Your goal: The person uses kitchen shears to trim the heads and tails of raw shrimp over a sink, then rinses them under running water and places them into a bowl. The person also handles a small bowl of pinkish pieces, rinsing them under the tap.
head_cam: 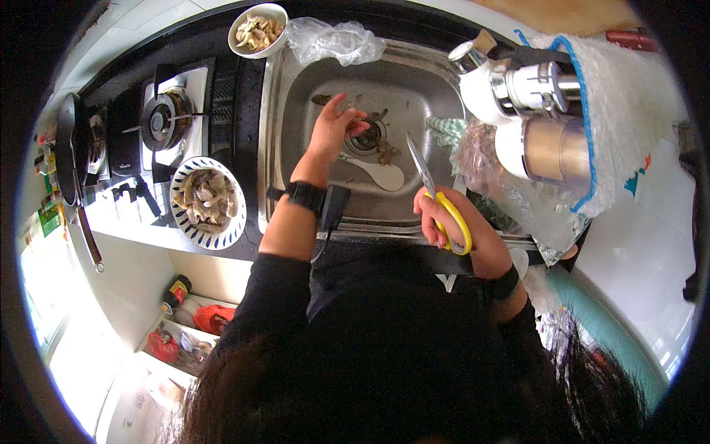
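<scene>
My left hand (334, 129) is over the left part of the steel sink (444, 97), its fingers apart and nothing seen in them. In my right hand (444, 219), at the sink's near right, is a pair of scissors with yellow handles (455, 228), the blades pointing up and away into the basin. A white rice paddle (383, 174) lies in the basin beside the drain (366, 137), with brownish scraps (387, 152) around it. Left of the sink, a blue-patterned bowl (238, 194) holds what look like raw shrimp (205, 201).
A white bowl of pale brown pieces (259, 33) and a clear plastic bag (333, 41) sit at the sink's far edge. A gas burner (162, 121) is at left. A green checked cloth (446, 131), plastic bags (482, 152) and white appliances (488, 91) crowd the right.
</scene>
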`<action>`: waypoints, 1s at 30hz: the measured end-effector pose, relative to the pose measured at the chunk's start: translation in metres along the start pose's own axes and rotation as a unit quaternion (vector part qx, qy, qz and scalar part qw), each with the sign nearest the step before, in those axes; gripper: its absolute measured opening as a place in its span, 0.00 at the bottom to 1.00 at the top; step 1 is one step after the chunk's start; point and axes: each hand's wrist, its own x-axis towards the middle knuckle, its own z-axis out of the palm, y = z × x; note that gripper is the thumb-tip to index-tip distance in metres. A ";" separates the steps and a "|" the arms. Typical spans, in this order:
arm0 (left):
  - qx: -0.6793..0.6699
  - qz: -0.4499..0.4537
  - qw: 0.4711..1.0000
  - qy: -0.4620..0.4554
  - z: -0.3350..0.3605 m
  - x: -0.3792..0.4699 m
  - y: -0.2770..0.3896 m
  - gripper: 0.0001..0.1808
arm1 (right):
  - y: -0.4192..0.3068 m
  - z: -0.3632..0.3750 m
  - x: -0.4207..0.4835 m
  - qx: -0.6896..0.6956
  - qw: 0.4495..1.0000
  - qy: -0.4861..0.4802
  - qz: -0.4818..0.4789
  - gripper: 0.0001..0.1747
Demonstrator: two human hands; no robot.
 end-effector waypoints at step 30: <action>-0.290 -0.029 0.942 -0.167 0.039 -0.127 0.067 0.09 | 0.010 0.023 -0.026 0.006 0.989 -0.142 -0.034 0.27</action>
